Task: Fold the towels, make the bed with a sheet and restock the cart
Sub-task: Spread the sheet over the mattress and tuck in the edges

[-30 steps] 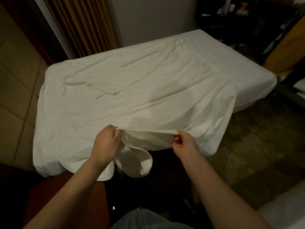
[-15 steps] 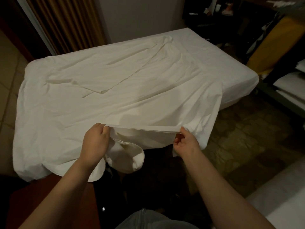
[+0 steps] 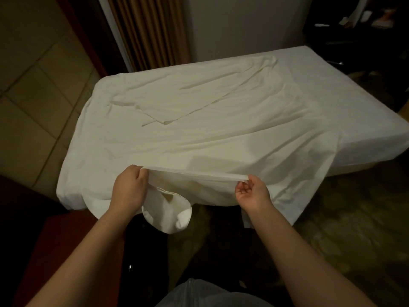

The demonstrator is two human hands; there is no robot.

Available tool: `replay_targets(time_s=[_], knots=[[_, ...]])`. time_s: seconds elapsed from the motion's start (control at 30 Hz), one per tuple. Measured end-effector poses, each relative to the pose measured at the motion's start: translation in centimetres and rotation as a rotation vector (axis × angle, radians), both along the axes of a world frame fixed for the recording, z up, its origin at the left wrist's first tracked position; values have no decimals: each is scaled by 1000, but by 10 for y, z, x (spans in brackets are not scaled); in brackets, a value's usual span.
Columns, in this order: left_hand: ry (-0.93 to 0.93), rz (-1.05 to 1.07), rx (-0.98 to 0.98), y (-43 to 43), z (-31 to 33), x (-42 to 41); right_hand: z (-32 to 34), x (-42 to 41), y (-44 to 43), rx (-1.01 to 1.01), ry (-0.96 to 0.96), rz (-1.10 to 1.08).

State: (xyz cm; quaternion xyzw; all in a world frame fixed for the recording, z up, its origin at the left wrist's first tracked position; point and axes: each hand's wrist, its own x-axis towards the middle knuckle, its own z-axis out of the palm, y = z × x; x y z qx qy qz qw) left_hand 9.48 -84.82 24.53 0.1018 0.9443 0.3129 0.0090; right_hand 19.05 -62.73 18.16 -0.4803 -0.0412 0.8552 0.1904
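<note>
The left hand (image 3: 129,187) grips the edge of the sheet (image 3: 199,129) in curled fingers; the right hand (image 3: 252,193) pinches it. The edge runs tight between them, and the rest lies on the bed (image 3: 365,138) beyond. A hard pull could slip it out of that small pinch. The right palm shows more than before.

1. We are counting one bed (image 3: 365,140).
2. We are counting one loose white sheet (image 3: 221,140) lying on it.
3. We are counting two hands, the left hand (image 3: 129,189) and the right hand (image 3: 253,196).
4. We are counting one brown curtain (image 3: 150,29) behind the bed.
</note>
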Motion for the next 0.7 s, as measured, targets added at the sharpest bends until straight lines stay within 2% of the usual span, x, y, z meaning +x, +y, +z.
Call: replay_targets(time_s=[0.37, 0.7], knots=[[-27, 133, -17, 28, -5, 25, -2, 8, 38, 55, 7, 75], [-1, 119, -23, 36, -11, 18, 11, 10, 45, 180, 6, 92]])
